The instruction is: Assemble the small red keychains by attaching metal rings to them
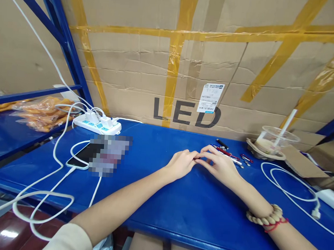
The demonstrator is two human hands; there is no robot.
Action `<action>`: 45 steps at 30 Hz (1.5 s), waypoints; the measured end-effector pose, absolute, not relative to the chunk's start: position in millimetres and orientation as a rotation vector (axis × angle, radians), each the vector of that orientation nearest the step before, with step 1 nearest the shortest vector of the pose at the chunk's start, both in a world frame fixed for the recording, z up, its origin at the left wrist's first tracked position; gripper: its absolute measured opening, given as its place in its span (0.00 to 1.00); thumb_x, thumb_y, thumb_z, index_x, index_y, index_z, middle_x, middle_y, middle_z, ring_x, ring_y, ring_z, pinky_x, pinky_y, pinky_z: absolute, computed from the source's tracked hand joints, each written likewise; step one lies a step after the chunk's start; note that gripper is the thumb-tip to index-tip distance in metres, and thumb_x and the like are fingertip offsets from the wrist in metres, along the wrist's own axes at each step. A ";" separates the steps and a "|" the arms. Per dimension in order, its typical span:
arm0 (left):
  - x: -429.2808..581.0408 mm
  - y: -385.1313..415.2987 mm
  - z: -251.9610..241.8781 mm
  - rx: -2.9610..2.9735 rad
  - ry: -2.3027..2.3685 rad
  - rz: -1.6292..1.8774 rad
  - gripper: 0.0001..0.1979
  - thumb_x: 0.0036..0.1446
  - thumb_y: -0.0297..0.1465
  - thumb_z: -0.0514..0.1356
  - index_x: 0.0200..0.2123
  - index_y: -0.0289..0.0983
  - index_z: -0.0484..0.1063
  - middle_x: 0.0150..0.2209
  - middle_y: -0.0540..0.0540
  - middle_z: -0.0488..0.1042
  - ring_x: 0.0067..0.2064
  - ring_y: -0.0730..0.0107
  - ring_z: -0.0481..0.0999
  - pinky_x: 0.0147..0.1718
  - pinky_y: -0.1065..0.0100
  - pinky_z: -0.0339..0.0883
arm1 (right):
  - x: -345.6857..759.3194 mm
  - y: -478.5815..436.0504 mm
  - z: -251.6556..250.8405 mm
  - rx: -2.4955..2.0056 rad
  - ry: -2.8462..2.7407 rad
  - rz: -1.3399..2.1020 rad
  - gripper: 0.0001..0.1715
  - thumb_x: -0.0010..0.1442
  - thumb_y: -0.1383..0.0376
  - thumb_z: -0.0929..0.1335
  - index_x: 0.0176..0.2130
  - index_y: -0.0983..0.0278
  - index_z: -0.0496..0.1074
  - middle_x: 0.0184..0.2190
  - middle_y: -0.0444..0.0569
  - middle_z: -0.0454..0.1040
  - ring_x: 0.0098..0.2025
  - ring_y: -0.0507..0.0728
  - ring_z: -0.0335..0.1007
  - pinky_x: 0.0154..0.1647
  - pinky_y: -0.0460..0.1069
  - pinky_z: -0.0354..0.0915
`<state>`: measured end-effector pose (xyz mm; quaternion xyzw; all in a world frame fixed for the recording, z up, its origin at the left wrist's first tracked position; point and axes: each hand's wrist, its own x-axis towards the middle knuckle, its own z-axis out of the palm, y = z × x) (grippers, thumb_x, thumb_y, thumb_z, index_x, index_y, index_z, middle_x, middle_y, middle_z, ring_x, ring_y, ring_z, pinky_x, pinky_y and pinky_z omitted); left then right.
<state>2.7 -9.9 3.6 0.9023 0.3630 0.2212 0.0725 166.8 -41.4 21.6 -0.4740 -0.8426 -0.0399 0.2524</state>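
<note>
My left hand (pixel 180 165) and my right hand (pixel 220 169) meet fingertip to fingertip just above the blue tabletop (pixel 162 200). Both are closed in a pinch around something tiny and dark between them, mostly hidden by the fingers. Right behind my right hand lie several small parts: slim red and silver pieces (pixel 233 157), a short black cylinder (pixel 221 144) and a red clip-like piece (pixel 246 158). A beaded bracelet (pixel 266 217) and a red string circle my right wrist.
On the left are a white power strip (pixel 99 125), a phone (pixel 81 157) with white cables, and bagged orange items (pixel 43 113). At right stand a plastic cup (pixel 273 141) with a straw, a coiled white cable (pixel 287 189) and cardboard. A large taped carton (pixel 136 70) walls the back.
</note>
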 end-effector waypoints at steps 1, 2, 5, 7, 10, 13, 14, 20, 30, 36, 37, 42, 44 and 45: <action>2.7 -10.0 3.3 2.712 1.089 0.669 0.09 0.60 0.29 0.49 0.43 0.36 0.65 0.35 0.46 0.70 0.38 0.66 0.70 0.39 0.67 0.65 | 167.0 -41.5 22.2 -1.293 -2.286 -0.097 0.14 0.60 0.55 0.61 0.36 0.60 0.71 0.37 0.46 0.67 0.23 0.46 0.65 0.26 0.44 0.61; 2.7 -10.2 3.2 2.712 1.089 0.673 0.09 0.61 0.29 0.49 0.43 0.36 0.65 0.35 0.46 0.70 0.38 0.66 0.70 0.39 0.67 0.65 | 167.2 -41.6 22.8 -1.296 -2.281 -0.082 0.15 0.60 0.55 0.61 0.35 0.60 0.70 0.37 0.46 0.68 0.23 0.46 0.65 0.25 0.44 0.61; 2.4 -11.1 3.7 2.716 1.076 0.681 0.10 0.61 0.29 0.48 0.44 0.36 0.64 0.34 0.46 0.70 0.37 0.66 0.70 0.38 0.68 0.65 | 167.6 -42.0 24.4 -1.296 -2.271 -0.034 0.15 0.59 0.54 0.61 0.34 0.61 0.69 0.35 0.46 0.68 0.23 0.47 0.65 0.25 0.44 0.61; 2.0 -11.6 4.5 2.719 1.064 0.685 0.10 0.61 0.29 0.47 0.43 0.37 0.64 0.35 0.46 0.70 0.37 0.66 0.70 0.38 0.68 0.64 | 167.3 -42.4 25.3 -1.303 -2.259 -0.019 0.15 0.59 0.54 0.61 0.33 0.61 0.69 0.35 0.46 0.69 0.24 0.47 0.65 0.25 0.44 0.61; 1.9 -11.9 5.4 2.716 1.067 0.691 0.10 0.61 0.29 0.47 0.43 0.37 0.64 0.36 0.46 0.70 0.38 0.66 0.70 0.38 0.68 0.64 | 165.8 -43.5 26.9 -1.316 -2.236 -0.018 0.14 0.59 0.55 0.61 0.33 0.61 0.69 0.35 0.46 0.69 0.23 0.47 0.66 0.25 0.44 0.60; 2.3 -12.2 5.7 2.714 1.084 0.694 0.09 0.61 0.29 0.48 0.43 0.37 0.64 0.36 0.46 0.70 0.38 0.66 0.70 0.39 0.67 0.64 | 163.7 -45.1 28.6 -1.337 -2.206 -0.028 0.12 0.59 0.57 0.62 0.32 0.61 0.69 0.34 0.45 0.70 0.22 0.47 0.65 0.25 0.44 0.60; 2.6 -12.4 5.9 2.714 1.091 0.695 0.09 0.61 0.29 0.48 0.43 0.37 0.64 0.36 0.46 0.70 0.38 0.65 0.70 0.39 0.67 0.64 | 163.3 -45.5 29.1 -1.348 -2.194 -0.029 0.11 0.58 0.57 0.62 0.32 0.61 0.68 0.33 0.45 0.71 0.22 0.47 0.65 0.25 0.44 0.60; 3.1 -14.8 8.3 2.722 1.131 0.706 0.10 0.61 0.29 0.49 0.44 0.37 0.65 0.35 0.47 0.71 0.38 0.65 0.71 0.39 0.66 0.64 | 163.9 -45.6 29.0 -1.361 -2.164 0.010 0.07 0.56 0.60 0.63 0.34 0.61 0.67 0.33 0.43 0.71 0.21 0.47 0.65 0.25 0.44 0.60; 2.7 -16.8 9.4 2.706 1.183 0.717 0.09 0.60 0.31 0.50 0.44 0.39 0.65 0.37 0.48 0.73 0.40 0.66 0.71 0.41 0.66 0.63 | 164.1 -45.3 29.9 -1.363 -2.146 -0.019 0.05 0.54 0.63 0.64 0.33 0.60 0.67 0.33 0.41 0.73 0.20 0.46 0.65 0.22 0.43 0.58; 2.1 -17.1 8.5 2.699 1.230 0.756 0.08 0.59 0.31 0.51 0.41 0.39 0.66 0.35 0.49 0.72 0.37 0.66 0.71 0.39 0.66 0.63 | 160.9 -49.1 32.8 -1.403 -2.165 -0.049 0.05 0.52 0.65 0.64 0.33 0.60 0.68 0.33 0.40 0.73 0.22 0.47 0.67 0.21 0.42 0.56; 2.0 -17.1 8.2 2.698 1.236 0.765 0.08 0.59 0.31 0.51 0.41 0.39 0.67 0.34 0.49 0.72 0.37 0.66 0.71 0.39 0.66 0.63 | 160.3 -49.5 33.0 -1.411 -2.165 -0.056 0.06 0.52 0.66 0.64 0.33 0.60 0.68 0.33 0.40 0.73 0.22 0.47 0.67 0.21 0.42 0.56; 1.8 -17.7 7.6 2.687 1.239 0.819 0.10 0.62 0.32 0.48 0.43 0.40 0.65 0.36 0.49 0.73 0.38 0.67 0.71 0.39 0.66 0.63 | 159.9 -48.7 32.2 -1.439 -2.115 -0.093 0.07 0.52 0.66 0.64 0.35 0.60 0.67 0.33 0.40 0.72 0.22 0.47 0.66 0.21 0.42 0.56; 1.7 -18.1 8.0 2.681 1.236 0.832 0.11 0.63 0.33 0.47 0.45 0.40 0.65 0.38 0.49 0.73 0.39 0.68 0.71 0.40 0.67 0.63 | 160.9 -47.6 31.6 -1.446 -2.092 -0.105 0.08 0.54 0.65 0.63 0.36 0.59 0.68 0.34 0.41 0.72 0.22 0.47 0.66 0.20 0.42 0.56; 1.7 -18.4 8.4 2.679 1.233 0.835 0.11 0.63 0.33 0.48 0.45 0.40 0.64 0.38 0.50 0.73 0.39 0.68 0.71 0.40 0.67 0.63 | 161.6 -47.0 31.2 -1.449 -2.086 -0.118 0.09 0.56 0.64 0.62 0.37 0.59 0.68 0.35 0.41 0.71 0.22 0.47 0.66 0.19 0.42 0.56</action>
